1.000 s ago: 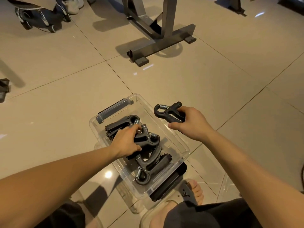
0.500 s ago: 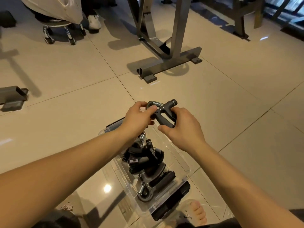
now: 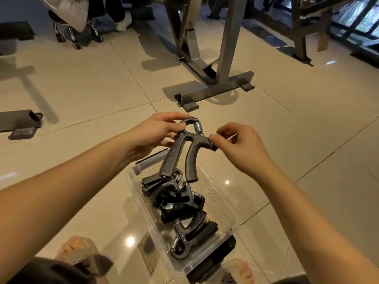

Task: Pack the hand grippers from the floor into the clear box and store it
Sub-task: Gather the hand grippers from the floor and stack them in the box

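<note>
Black hand gripper now pinched by left hand too, right hand pinching its knob, above the clear box, probably going in next.

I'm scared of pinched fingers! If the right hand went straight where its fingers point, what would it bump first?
Probably the end knob of the hand gripper, just beside the right hand; depth is unclear.

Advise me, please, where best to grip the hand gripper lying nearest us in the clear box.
Probably from straight above, closing around both handles: the hand gripper lies flat on the bottom, and the clear box walls hem in its sides.
</note>
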